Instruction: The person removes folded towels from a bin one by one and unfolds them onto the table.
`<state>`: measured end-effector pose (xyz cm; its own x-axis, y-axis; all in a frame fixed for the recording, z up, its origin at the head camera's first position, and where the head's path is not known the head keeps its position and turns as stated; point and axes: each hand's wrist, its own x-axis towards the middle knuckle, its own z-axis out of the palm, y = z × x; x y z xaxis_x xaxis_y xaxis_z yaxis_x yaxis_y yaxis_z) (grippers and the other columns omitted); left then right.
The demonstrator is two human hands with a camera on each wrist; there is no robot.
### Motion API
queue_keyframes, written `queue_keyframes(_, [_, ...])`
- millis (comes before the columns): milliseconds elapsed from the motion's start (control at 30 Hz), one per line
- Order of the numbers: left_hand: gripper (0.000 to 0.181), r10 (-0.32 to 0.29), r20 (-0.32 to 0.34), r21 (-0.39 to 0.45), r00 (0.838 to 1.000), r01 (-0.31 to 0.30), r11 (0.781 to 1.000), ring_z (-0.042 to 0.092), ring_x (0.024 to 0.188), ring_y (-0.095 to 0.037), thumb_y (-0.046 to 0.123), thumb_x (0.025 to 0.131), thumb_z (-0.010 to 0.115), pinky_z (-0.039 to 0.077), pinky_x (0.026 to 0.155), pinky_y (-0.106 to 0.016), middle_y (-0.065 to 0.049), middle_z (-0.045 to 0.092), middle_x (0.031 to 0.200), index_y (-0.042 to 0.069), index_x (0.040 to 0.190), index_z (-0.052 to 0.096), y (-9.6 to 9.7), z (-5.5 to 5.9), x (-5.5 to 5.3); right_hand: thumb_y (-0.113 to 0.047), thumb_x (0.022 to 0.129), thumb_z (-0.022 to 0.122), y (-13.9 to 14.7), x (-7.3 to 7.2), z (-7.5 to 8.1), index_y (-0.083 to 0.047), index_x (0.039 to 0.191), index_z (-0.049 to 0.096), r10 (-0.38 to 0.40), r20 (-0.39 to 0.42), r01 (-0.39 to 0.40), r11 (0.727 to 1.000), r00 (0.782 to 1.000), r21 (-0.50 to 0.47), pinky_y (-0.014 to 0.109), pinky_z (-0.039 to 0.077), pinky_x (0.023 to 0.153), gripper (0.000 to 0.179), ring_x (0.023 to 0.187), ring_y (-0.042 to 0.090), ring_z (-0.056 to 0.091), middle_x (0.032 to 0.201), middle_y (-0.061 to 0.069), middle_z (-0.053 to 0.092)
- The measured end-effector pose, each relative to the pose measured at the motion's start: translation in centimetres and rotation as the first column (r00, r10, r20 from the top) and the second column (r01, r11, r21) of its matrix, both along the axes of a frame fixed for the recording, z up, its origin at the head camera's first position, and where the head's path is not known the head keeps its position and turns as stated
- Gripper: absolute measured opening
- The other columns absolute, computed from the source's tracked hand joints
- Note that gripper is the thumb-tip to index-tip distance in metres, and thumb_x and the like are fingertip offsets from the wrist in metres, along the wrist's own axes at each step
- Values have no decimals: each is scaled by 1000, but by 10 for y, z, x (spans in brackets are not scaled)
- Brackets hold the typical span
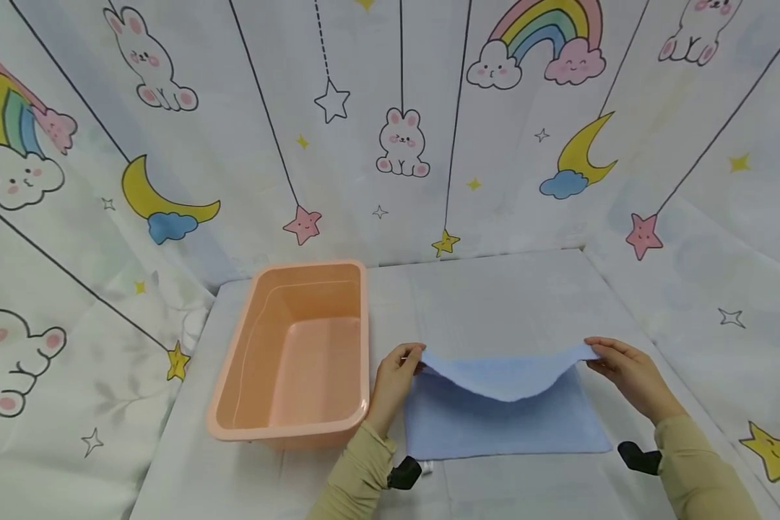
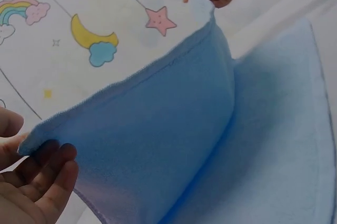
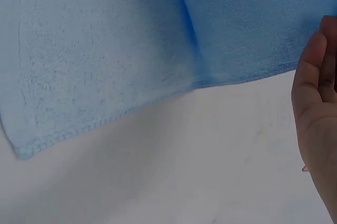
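Observation:
A light blue towel (image 1: 507, 426) lies on the white-covered table, its far edge lifted and sagging in the middle between two hands. My left hand (image 1: 398, 379) pinches the left corner of that raised edge; the left wrist view shows thumb and fingers (image 2: 62, 171) at the corner. At the opposite corner, my right hand (image 1: 630, 372) pinches the cloth between thumb and fingers. The near half of the towel rests flat. In the right wrist view, a stitched towel corner (image 3: 23, 150) lies on the table, and the right hand (image 3: 318, 87) shows at the right edge.
A peach plastic basin (image 1: 364, 347) stands left of the towel, close beside my left forearm. The table (image 1: 494, 296) ends at a patterned curtain (image 1: 344, 180) behind, with more patterned cloth along both sides. A small white tag (image 1: 427, 467) shows by the towel's near edge.

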<state>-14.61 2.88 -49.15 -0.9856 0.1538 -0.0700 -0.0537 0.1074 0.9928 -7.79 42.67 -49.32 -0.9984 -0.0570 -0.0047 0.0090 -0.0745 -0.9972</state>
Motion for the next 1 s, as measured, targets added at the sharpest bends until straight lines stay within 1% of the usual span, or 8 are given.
queue_keyframes(67, [30,10,18,21,1000,-11,1000,65,90,-26,28,95,53,53,83,-36,-11,66,103,6,111,65,3,2,-3,-7,100,36,-1,-3,2,-8,119,61,27,-7,-27,995,1000,-96,18,52,84,31,98,4,64,111,-9,64])
queue_keyframes(133, [30,24,33,44,999,-25,999,65,93,-28,26,95,52,53,84,-36,-12,65,105,5,113,63,6,5,-5,-6,101,32,-2,-6,3,-9,119,61,52,-16,-54,981,999,-189,19,51,87,35,101,7,65,112,-6,66])
queue_keyframes(200, [30,43,45,62,998,-46,997,65,96,-28,25,95,52,53,84,-34,-13,65,106,5,114,63,9,6,-7,-6,101,29,-4,-8,3,-10,121,61,61,-22,-64,969,998,-239,20,50,90,38,105,8,64,114,-5,66])
queue_keyframes(433, [28,96,61,76,993,-101,992,62,102,-22,25,95,52,51,88,-35,-10,62,113,10,116,62,16,8,-15,-8,102,25,-4,-13,4,-7,130,53,85,-66,-100,951,994,-291,22,48,95,40,114,10,60,123,0,64])
queue_keyframes(633, [28,117,80,87,990,-124,988,59,106,-28,28,94,51,48,91,-43,-7,60,117,16,119,60,19,8,-24,-13,103,26,1,-21,5,-10,128,55,66,-35,-74,932,997,-355,24,49,94,39,113,13,61,122,2,64])
queue_keyframes(800, [30,144,82,86,986,-151,985,57,112,-27,28,93,53,47,92,-41,-6,53,131,17,121,59,19,6,-31,-12,103,25,3,-30,4,-7,124,59,84,-18,-83,879,996,-469,27,49,94,40,112,17,62,120,6,65])
queue_keyframes(867, [31,154,84,77,985,-160,984,56,114,-25,27,93,54,47,93,-40,-6,51,135,17,121,59,19,4,-34,-12,103,25,3,-34,3,-7,122,60,95,-16,-91,867,995,-490,28,49,94,40,112,18,62,119,7,66])
queue_keyframes(1000, [34,158,85,73,984,-165,984,51,122,-28,30,92,55,44,98,-43,-9,46,141,18,124,58,20,3,-40,-13,103,26,1,-42,2,-7,122,60,98,-14,-93,873,995,-480,27,49,95,39,112,17,62,119,6,65])
